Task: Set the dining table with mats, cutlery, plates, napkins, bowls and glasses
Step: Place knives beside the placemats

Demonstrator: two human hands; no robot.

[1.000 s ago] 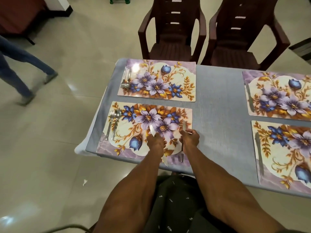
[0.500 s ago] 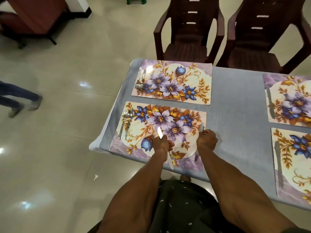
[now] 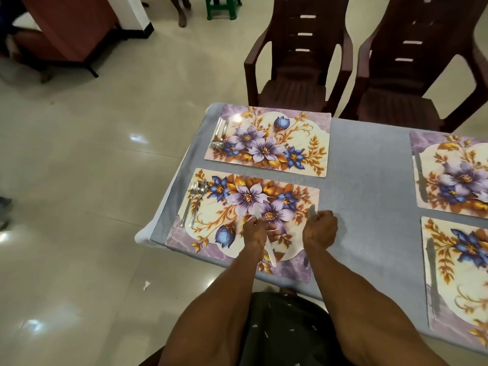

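The grey table (image 3: 364,196) carries several floral mats. Over the near left mat (image 3: 211,217) my left hand (image 3: 256,231) grips a table knife (image 3: 270,256) by its middle, blade tip pointing away. My right hand (image 3: 320,228) holds a second knife (image 3: 311,211) along that mat's right edge, its handle showing below my wrist. A fork and spoon (image 3: 195,196) lie on the mat's left side. The far left mat (image 3: 266,141) also has a fork and spoon (image 3: 219,138) at its left end. Two mats at the right (image 3: 454,175) (image 3: 459,273) each carry a knife (image 3: 433,276) on the left edge.
Two dark brown plastic chairs (image 3: 298,64) (image 3: 417,75) stand behind the table. A green stool (image 3: 221,6) and red-brown furniture (image 3: 71,27) are farther back on the glossy tiled floor. A shoe of another person (image 3: 4,204) shows at the left edge.
The view has shifted left, so the table sits farther right in frame. The other person has walked out to the left. Both of my hands stay on the near left mat with the knives.
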